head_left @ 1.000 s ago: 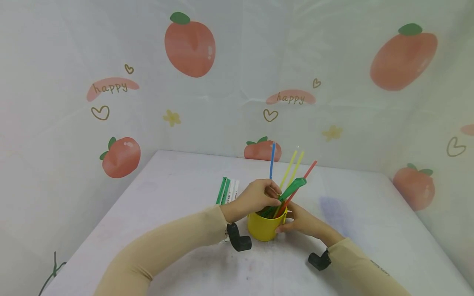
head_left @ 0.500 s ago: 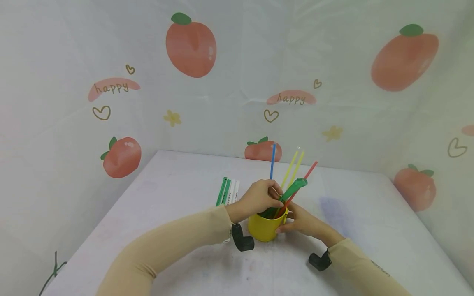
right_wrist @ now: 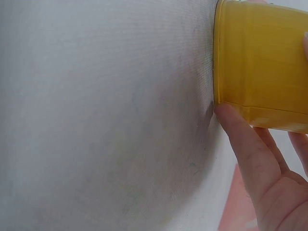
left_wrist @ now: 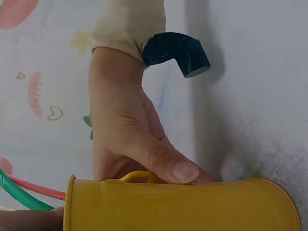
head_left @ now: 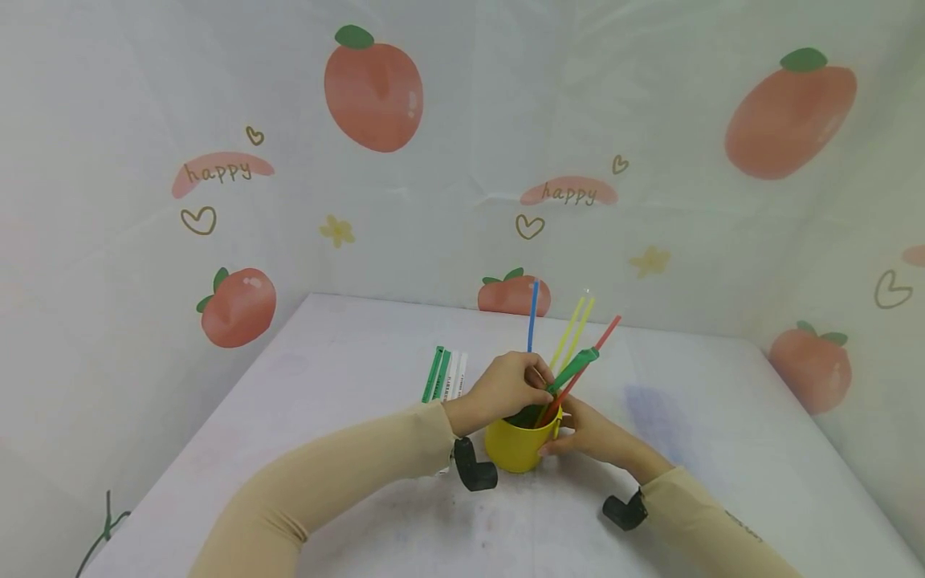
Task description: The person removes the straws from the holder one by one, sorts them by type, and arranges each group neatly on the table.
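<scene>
A small yellow bucket (head_left: 516, 445) with a side handle (left_wrist: 139, 176) stands on the table. My right hand (head_left: 596, 433) holds it from the right side, the thumb low against its wall. Over the bucket's rim, my left hand (head_left: 506, 388) pinches a long green packet (head_left: 574, 368) with a flattened upper end, which leans to the right; its lower part is hidden in the bucket. A blue straw (head_left: 533, 313), two yellow straws (head_left: 567, 333) and a red straw (head_left: 607, 331) rise from the bucket. The left fingertips are partly hidden.
Left of the bucket, green packets (head_left: 435, 376) and white printed packets (head_left: 455, 376) lie side by side on the white table (head_left: 347, 369), partly behind the left arm. A fruit-printed curtain (head_left: 433, 193) hangs behind. Black cameras (head_left: 473, 466) sit on both wrists.
My left hand and wrist have shifted slightly to the right. The tops of the yellow straws have moved a little right. My right hand stays at the bucket's side.
</scene>
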{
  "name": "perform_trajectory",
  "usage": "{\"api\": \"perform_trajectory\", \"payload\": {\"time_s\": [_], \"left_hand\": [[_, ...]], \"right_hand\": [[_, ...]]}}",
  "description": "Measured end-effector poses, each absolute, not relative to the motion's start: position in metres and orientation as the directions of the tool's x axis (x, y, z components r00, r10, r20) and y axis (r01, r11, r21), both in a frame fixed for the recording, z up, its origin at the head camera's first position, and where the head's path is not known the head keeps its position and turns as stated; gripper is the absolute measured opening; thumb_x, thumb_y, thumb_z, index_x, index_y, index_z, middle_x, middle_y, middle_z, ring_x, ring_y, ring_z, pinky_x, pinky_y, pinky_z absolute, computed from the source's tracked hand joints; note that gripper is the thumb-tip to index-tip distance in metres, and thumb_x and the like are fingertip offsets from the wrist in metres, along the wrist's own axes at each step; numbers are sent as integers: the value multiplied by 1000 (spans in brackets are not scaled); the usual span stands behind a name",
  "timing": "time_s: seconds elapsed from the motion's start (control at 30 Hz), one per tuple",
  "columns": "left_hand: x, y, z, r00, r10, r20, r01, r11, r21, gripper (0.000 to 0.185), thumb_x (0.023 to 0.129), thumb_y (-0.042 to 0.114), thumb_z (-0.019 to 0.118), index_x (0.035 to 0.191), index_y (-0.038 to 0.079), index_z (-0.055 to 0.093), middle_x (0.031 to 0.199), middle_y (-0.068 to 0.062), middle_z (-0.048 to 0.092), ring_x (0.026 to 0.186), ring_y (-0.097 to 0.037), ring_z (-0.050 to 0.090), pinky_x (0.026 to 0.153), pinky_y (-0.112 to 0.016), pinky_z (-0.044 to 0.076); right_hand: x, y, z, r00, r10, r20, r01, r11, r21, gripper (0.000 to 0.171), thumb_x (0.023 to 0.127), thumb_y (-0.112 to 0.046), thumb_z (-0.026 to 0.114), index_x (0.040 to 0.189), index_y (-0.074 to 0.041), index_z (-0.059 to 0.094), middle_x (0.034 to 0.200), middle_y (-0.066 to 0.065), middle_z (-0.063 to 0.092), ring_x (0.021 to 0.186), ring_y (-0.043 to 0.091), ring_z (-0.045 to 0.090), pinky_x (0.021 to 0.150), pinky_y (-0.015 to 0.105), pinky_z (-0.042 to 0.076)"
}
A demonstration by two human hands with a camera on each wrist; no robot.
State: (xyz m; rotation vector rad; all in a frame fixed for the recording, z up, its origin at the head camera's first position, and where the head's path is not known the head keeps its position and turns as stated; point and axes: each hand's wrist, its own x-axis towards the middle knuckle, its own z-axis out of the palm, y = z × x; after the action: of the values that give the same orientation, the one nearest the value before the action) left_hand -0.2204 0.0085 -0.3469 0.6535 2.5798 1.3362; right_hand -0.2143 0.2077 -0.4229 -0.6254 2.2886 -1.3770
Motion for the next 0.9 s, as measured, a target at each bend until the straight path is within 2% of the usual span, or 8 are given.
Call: {"api": "perform_trajectory", "payload": {"time_s": [0.17,0.43,0.6,0.9], "left_hand": [[-221,5,-347,-898,437,45,274,476,836,12,84,13,76,93,13,67,84,3,67,77,-7,62,73,-22,57],[-224,-6,-342,-914,401,58,243,428,870,14,84,15,76,95,14,67,87,1,67,74,-10,63,66,-23,57],[-224,-16,-331,-919,382,93,248,379,892,15,85,16,75,98,14,67,92,1,68,80,-11,64,70,-25,58],[-226,-33,-300,-929,323,181,245,168,955,20,88,9,71,106,4,65,102,-12,67,86,-19,67,78,-31,60]], "right_hand": [[-214,207,-423,-829,-548,-116,-159,428,-890,96,82,-24,79,151,1,18,153,25,28,131,54,37,103,61,40],[-214,205,-423,-833,-543,-101,-171,427,-888,97,80,-25,80,152,-4,19,154,22,27,131,51,39,105,62,38],[-214,205,-424,-830,-549,-98,-174,422,-890,97,80,-25,80,152,-3,19,154,22,27,131,50,40,105,62,38],[-214,204,-424,-832,-547,-96,-171,417,-893,95,79,-25,81,151,-4,23,153,21,29,130,50,42,105,61,39]]}}
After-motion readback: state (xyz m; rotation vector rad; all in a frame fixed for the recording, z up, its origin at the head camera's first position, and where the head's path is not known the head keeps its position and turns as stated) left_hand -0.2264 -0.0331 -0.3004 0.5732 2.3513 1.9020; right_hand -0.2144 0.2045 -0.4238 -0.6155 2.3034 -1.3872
